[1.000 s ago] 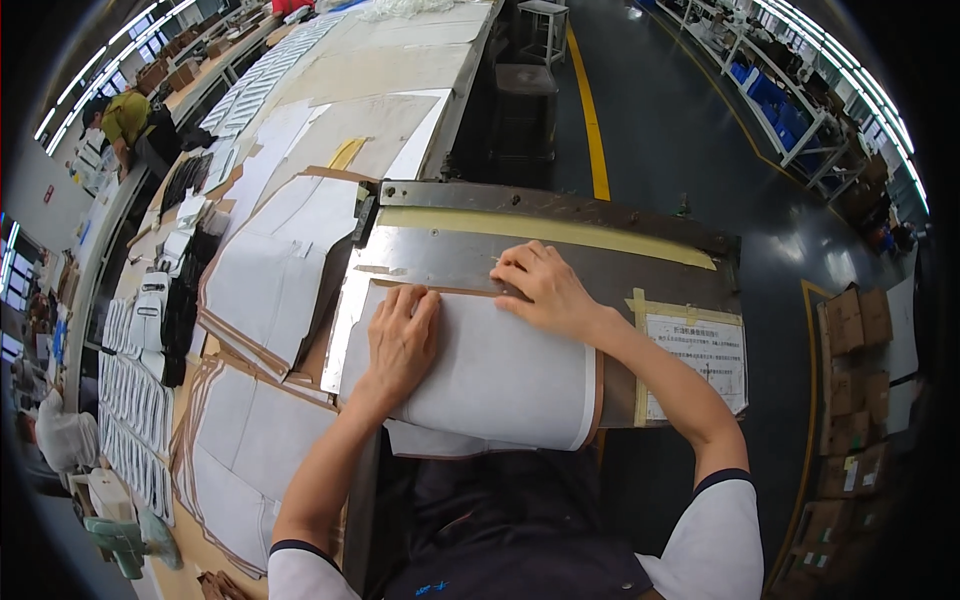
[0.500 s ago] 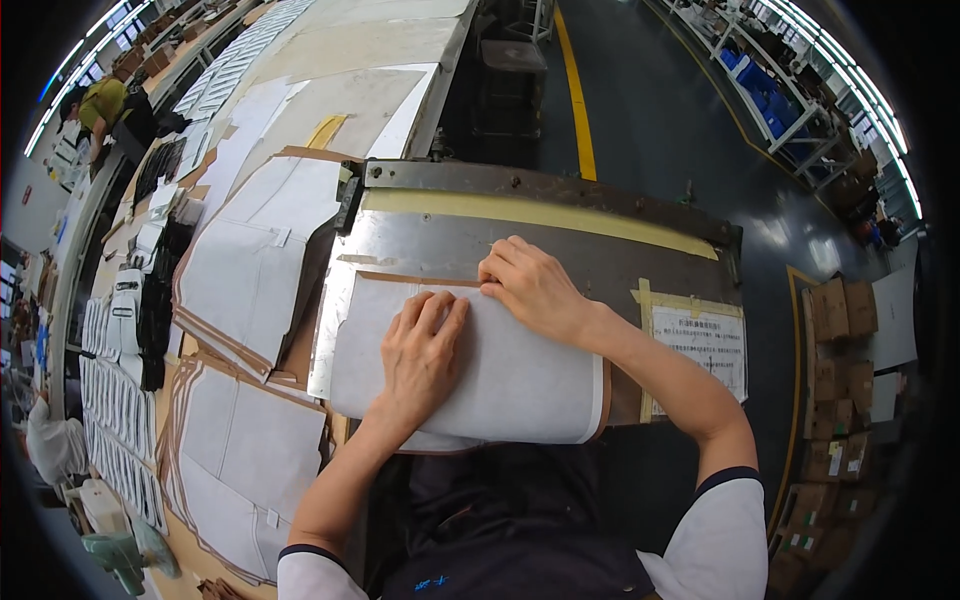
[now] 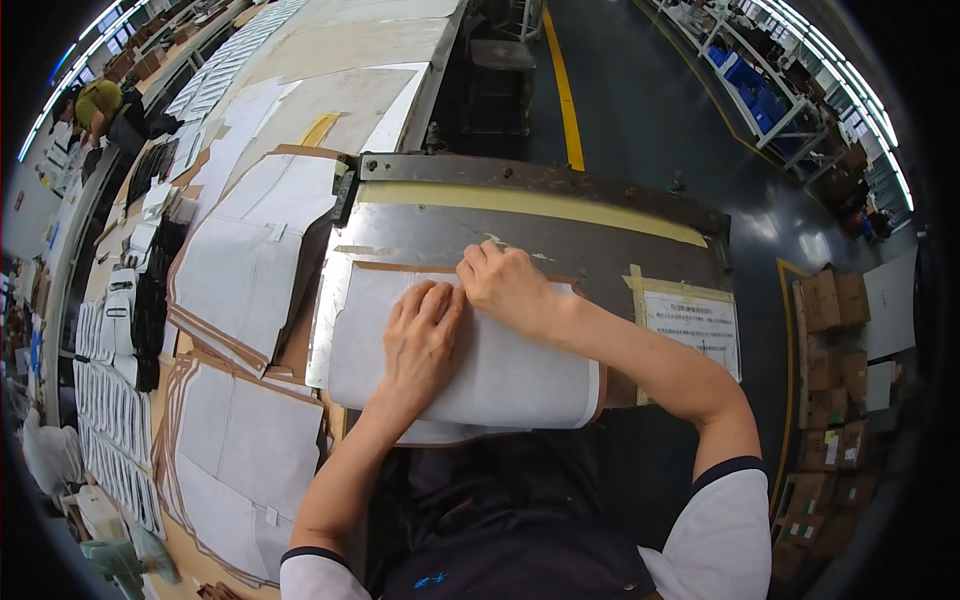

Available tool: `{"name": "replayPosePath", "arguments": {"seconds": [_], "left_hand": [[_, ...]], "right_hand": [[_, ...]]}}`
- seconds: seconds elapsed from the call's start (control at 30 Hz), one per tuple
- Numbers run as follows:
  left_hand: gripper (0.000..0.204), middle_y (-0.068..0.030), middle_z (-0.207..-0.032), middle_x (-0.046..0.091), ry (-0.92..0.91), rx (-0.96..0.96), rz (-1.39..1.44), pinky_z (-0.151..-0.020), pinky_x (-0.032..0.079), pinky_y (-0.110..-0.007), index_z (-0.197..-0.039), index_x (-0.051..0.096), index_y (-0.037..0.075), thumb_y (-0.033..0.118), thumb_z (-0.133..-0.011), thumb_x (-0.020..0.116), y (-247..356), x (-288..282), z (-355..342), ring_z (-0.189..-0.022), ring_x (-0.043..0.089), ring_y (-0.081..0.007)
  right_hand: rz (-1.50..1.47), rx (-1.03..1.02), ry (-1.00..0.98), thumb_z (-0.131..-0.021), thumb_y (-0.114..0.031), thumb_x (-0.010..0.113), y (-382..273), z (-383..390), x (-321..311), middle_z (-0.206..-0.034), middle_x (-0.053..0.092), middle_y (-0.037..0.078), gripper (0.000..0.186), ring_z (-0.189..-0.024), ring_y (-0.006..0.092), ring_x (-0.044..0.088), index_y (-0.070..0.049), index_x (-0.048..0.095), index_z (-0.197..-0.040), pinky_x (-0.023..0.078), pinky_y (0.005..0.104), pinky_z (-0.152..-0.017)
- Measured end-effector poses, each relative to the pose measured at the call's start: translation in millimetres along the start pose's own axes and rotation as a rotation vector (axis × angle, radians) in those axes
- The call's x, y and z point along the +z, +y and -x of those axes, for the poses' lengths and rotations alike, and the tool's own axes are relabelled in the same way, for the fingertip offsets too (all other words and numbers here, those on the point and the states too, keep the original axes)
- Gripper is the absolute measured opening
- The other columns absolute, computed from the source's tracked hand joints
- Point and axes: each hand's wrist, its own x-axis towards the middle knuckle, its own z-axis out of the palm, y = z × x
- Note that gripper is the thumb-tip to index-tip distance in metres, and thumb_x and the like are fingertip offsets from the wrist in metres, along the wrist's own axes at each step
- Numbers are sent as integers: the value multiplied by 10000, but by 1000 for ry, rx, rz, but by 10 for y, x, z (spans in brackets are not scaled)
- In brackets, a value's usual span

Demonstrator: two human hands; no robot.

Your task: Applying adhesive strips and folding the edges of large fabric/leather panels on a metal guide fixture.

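I have a white panel (image 3: 530,385) with brown edges in front of me, lying on the near part of a metal plate (image 3: 430,232), its near end curving over the plate's near edge. My left hand (image 3: 420,345) rests on it, fingers bent and close together; their tips are hidden, so I cannot tell whether they grip anything. My right hand (image 3: 508,285) is just beside it, fingers curled at the panel's far edge; I cannot tell whether they pinch it.

The plate is scuffed and shiny, with a yellow strip (image 3: 540,212) along its far side, below a dark metal bar (image 3: 540,180). A printed sheet (image 3: 690,325) is taped down on its right.

To my left lie two stacks of similar pieces, a far stack (image 3: 240,265) and a near stack (image 3: 240,440). Beyond them a long pale table (image 3: 350,40) runs away from me. At far left a co-worker (image 3: 98,105) leans over a bench. On the right, dark floor (image 3: 640,110) carries a yellow line (image 3: 562,90); shelves with blue bins (image 3: 745,75) stand far off, cardboard boxes (image 3: 835,370) nearer.
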Motion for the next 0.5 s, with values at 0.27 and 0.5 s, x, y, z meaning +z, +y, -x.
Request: {"name": "replayPosePath", "arguments": {"seconds": [0.27, 0.5], "left_hand": [[400, -96, -1187, 678, 5, -23, 4, -902, 553, -413, -1211, 698, 31, 10, -812, 669, 11, -4, 5, -1152, 637, -295], [408, -115, -1198, 663, 2, -19, 26, -944, 535, -420, -1205, 682, -2, 8, -797, 666, -5, -1, 11, -1147, 630, -307]], "right_hand": [[-868, 343, 126, -867, -100, 753, 236, 146, 11, -923, 594, 85, 149, -869, 273, 599, -42, 624, -912, 514, 409, -834], [-620, 180, 241, -853, -80, 740, 242, 91, 89, -891, 599, 76, 126, -861, 262, 616, -36, 626, -883, 518, 388, -753]]}}
